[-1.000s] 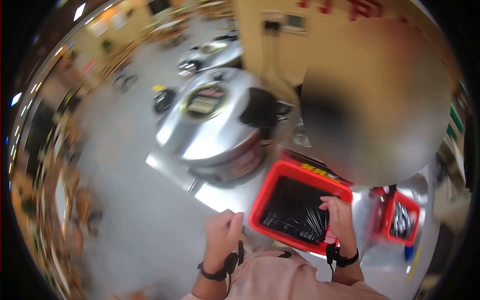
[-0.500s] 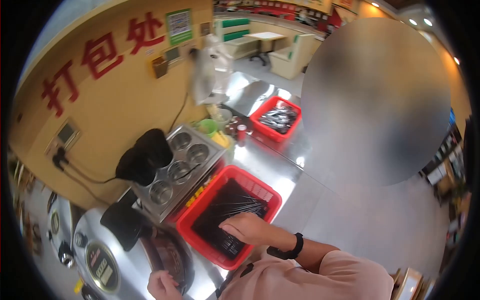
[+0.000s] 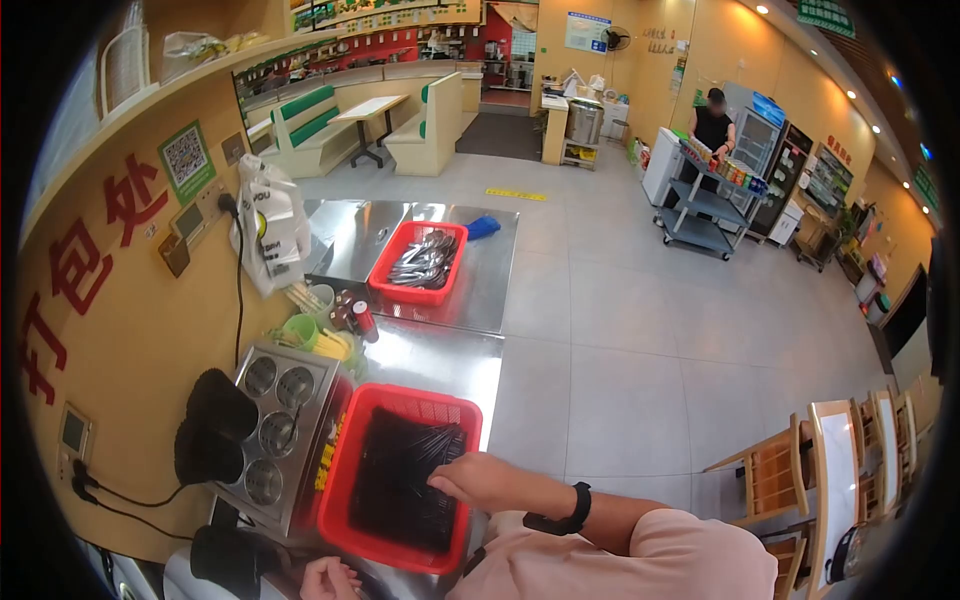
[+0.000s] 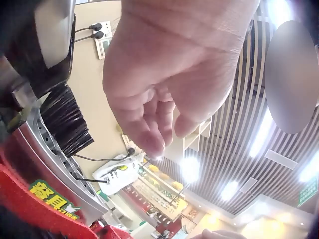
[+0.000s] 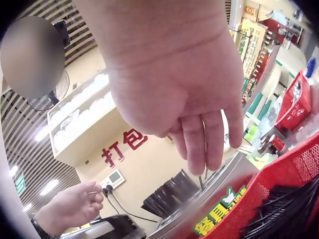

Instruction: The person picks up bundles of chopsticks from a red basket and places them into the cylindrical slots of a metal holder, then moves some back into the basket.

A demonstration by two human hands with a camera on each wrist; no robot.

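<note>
The right hand [image 3: 482, 482] hovers over a red basket [image 3: 334, 487] of thin black packets [image 3: 400, 480]; in the right wrist view its relaxed fingers hold nothing. At the bottom edge of the head view the left hand [image 3: 328, 580] is partly cut off, beside the basket's near left corner. The left wrist view shows this left hand [image 4: 167, 84] empty, its fingers loosely bent. Left of the basket stands a steel holder [image 3: 318, 408] with several round wells, and black bundles [image 3: 212, 440] stand at its wall side.
Beyond the basket are a red can [image 3: 364, 321], green cups [image 3: 300, 329] and a second red basket [image 3: 376, 272] of shiny packets. A white bag [image 3: 268, 225] hangs on the wall. Wooden chairs [image 3: 775, 480] stand at the right; a person [image 3: 713, 130] is by a cart [image 3: 700, 205].
The head view has swung right, bringing the dining hall, cart and chairs into sight. The left hand now appears lower, near the frame's bottom edge; the right hand stays above the black packets.
</note>
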